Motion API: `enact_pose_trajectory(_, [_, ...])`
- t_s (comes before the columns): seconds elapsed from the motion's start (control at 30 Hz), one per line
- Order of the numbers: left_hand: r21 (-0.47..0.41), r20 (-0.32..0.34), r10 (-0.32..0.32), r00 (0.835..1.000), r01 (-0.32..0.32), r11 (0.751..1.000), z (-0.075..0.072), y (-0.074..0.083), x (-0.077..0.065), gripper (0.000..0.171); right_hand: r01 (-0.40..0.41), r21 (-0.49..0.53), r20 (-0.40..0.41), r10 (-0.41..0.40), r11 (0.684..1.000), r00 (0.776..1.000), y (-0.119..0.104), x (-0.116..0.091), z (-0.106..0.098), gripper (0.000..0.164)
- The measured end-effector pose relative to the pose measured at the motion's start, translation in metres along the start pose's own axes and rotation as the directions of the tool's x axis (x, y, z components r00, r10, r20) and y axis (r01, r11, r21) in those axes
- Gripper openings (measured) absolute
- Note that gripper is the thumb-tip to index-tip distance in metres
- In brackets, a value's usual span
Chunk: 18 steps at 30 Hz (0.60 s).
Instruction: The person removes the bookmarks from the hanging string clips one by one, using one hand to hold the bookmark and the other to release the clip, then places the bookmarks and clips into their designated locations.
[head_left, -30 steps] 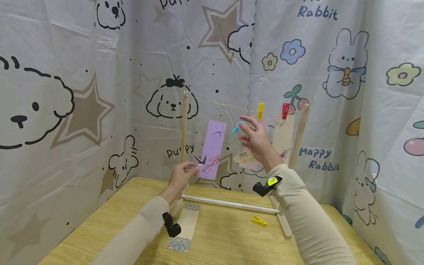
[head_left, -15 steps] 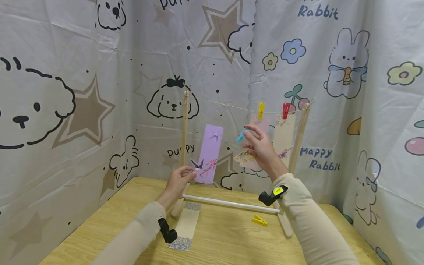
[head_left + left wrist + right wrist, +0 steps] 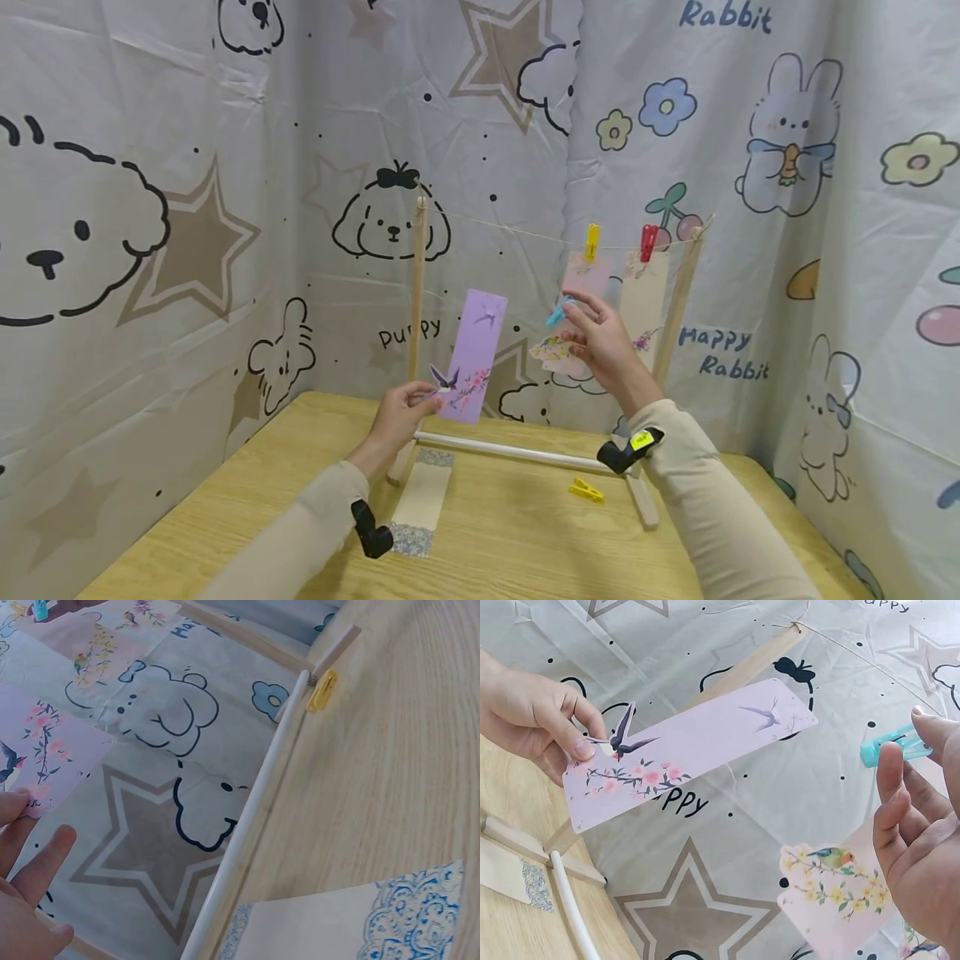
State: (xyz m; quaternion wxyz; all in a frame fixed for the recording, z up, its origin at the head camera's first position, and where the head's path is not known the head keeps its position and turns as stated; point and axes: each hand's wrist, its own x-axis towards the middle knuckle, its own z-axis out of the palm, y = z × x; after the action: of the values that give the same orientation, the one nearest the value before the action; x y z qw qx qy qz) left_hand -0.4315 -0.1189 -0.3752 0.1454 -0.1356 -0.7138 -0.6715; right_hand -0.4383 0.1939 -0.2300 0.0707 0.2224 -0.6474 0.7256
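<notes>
My left hand (image 3: 399,418) pinches a purple bookmark (image 3: 480,342) by its lower left edge; it is printed with swallows and pink blossoms and tilts slightly to the right. A light blue clothespin (image 3: 895,746) sits between the thumb and fingers of my right hand (image 3: 606,346), apart from the bookmark. Behind that hand, a pink bookmark (image 3: 583,271) hangs from the string (image 3: 510,229) under a yellow clothespin (image 3: 593,242). Beside it a cream bookmark (image 3: 643,287) hangs under a red clothespin (image 3: 648,242).
The string spans two wooden posts (image 3: 417,292), joined low down by a white rod (image 3: 517,451). On the table (image 3: 510,533) lie another yellow clothespin (image 3: 586,490) and a cream bookmark with blue-grey patterned ends (image 3: 422,500). A printed curtain (image 3: 360,108) stands behind.
Both hands have come down from near the string, with the purple bookmark and the blue clothespin still held. My right hand has also shifted a little to the right.
</notes>
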Motion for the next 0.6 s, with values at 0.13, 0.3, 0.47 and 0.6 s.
enact_pose_trajectory(0.13, [0.001, 0.009, -0.004, 1.000, 0.004, 1.000, 0.001, -0.001, -0.004, 0.024, -0.025, 0.001, 0.004, 0.025, 1.000, 1.000, 0.004, -0.005, -0.005, 0.051])
enact_pose_trajectory(0.3, [-0.014, 0.021, -0.006, 1.000, 0.006, 1.000, 0.000, -0.005, -0.008, 0.025, -0.048, 0.002, 0.011, 0.048, 0.999, 0.999, 0.011, -0.011, -0.009, 0.052])
enact_pose_trajectory(0.47, [-0.004, 0.019, -0.008, 1.000, 0.008, 1.000, -0.001, -0.008, -0.012, 0.025, -0.064, -0.014, 0.003, 0.064, 0.998, 0.998, 0.017, -0.016, -0.013, 0.053])
enact_pose_trajectory(0.6, [-0.006, 0.013, -0.018, 1.000, 0.018, 1.000, -0.002, -0.012, -0.015, 0.026, -0.068, -0.019, -0.010, 0.068, 0.997, 0.998, 0.021, -0.021, -0.017, 0.052])
